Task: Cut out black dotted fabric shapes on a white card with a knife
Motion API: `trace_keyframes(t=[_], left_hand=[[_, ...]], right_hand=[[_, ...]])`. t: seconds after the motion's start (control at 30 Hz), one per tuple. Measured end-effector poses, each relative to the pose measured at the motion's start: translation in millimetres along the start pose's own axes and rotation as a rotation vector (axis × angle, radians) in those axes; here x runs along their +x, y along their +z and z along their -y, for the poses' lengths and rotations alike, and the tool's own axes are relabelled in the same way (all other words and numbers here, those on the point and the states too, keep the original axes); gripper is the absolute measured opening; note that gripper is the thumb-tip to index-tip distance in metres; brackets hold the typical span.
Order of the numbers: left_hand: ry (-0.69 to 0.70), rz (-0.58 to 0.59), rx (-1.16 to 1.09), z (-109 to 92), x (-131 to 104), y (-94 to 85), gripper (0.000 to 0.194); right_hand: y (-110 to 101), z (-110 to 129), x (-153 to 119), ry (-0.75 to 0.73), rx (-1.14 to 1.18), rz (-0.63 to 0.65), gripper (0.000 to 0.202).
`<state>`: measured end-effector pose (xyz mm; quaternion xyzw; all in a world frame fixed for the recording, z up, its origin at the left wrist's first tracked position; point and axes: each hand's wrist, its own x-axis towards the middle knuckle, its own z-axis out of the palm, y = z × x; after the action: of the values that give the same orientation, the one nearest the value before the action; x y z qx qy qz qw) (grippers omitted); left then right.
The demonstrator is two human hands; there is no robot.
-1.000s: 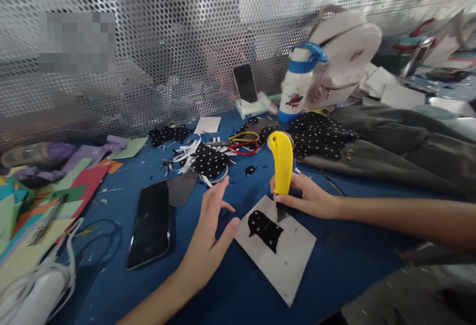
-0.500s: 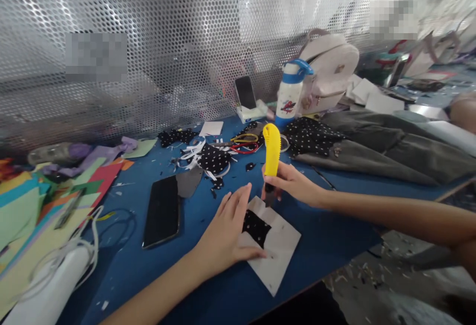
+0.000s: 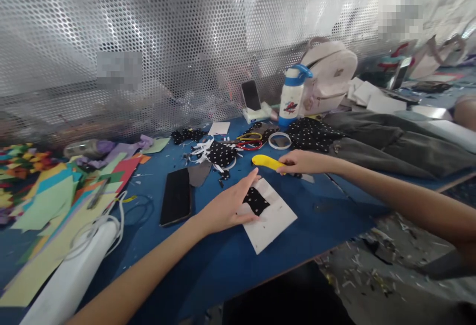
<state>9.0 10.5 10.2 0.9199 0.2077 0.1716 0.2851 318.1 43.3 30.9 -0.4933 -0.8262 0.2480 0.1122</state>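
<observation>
My left hand (image 3: 230,206) rests on a white square of card (image 3: 277,216), fingers and thumb spread around a small black polka-dot fabric piece (image 3: 256,201) lying on it. Beyond the card's far corner, my right hand (image 3: 302,161) grips a yellow utility knife (image 3: 267,161), held low and nearly flat over the blue table. The knife's handle points left, and a grey blade-like end (image 3: 308,178) shows below the hand. Part of the knife is hidden by my fingers.
Behind the knife lie red-and-yellow-handled scissors (image 3: 250,141), a roll of white tape (image 3: 279,140) and dotted scraps (image 3: 222,154). A black phone (image 3: 176,197) and a white power strip (image 3: 74,270) are leftward. A bottle (image 3: 292,97) and backpack (image 3: 329,75) stand behind.
My right hand has moved away from the card, and the knife has gone from upright to nearly flat. My left hand stays on the card. The camera view has shifted.
</observation>
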Motion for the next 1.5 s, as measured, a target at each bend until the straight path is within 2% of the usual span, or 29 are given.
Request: trace_keyframes(t=[0.13,0.2,0.3,0.37,0.5,0.6,0.7,0.8,0.9,1.0,1.1,1.2,1.33,1.5], left_hand=[[-0.008,-0.025,-0.107,-4.4,1.7,3.9,0.097],[-0.01,-0.056,-0.166,-4.0,3.6,5.4,0.095],[0.0,-0.109,-0.264,1.3,6.6,7.5,0.093],[0.007,-0.155,-0.329,7.8,8.4,9.4,0.084],[0.007,-0.309,-0.4,22.5,12.8,13.3,0.059],[0.005,-0.385,-0.384,27.3,17.6,10.2,0.055],[0.003,-0.392,-0.279,26.4,23.3,-10.0,0.054],[-0.034,-0.333,-0.056,30.3,30.5,-50.7,0.047],[-0.124,-0.218,0.19,48.6,40.6,-93.9,0.035],[-0.229,-0.153,0.368,76.6,54.2,-116.7,0.032],[-0.285,-0.107,0.476,101.6,69.3,-116.8,0.031],[-0.284,-0.083,0.525,116.5,81.9,-108.9,0.031],[-0.267,-0.12,0.542,124.4,89.4,-104.9,0.03],[-0.25,-0.233,0.499,126.7,91.7,-109.5,0.029]], right_hand=[[-1.6,17.7,-6.6,-0.019,-0.2,-0.222,0.029],[3.7,33.5,-8.4,-0.09,-0.248,-0.257,0.027],[16.9,55.2,-10.8,-0.216,-0.278,-0.168,0.021],[24.9,63.0,-11.7,-0.258,-0.307,-0.128,0.018],[30.5,64.5,-9.7,-0.27,-0.328,-0.06,0.012],[25.9,64.0,-5.1,-0.225,-0.305,-0.026,0.015],[15.4,65.5,4.4,-0.176,-0.269,0.026,0.021],[0.3,63.7,25.1,-0.136,-0.263,0.075,0.027],[-15.4,53.8,60.0,-0.029,-0.344,0.03,0.029],[-24.9,40.6,100.5,0.125,-0.448,-0.027,0.032],[-25.2,33.0,132.1,0.201,-0.499,-0.019,0.034],[-20.2,31.6,147.9,0.233,-0.535,-0.04,0.035],[-16.8,28.5,152.4,0.269,-0.537,-0.016,0.035],[-22.9,20.3,158.3,0.276,-0.443,-0.008,0.035]])
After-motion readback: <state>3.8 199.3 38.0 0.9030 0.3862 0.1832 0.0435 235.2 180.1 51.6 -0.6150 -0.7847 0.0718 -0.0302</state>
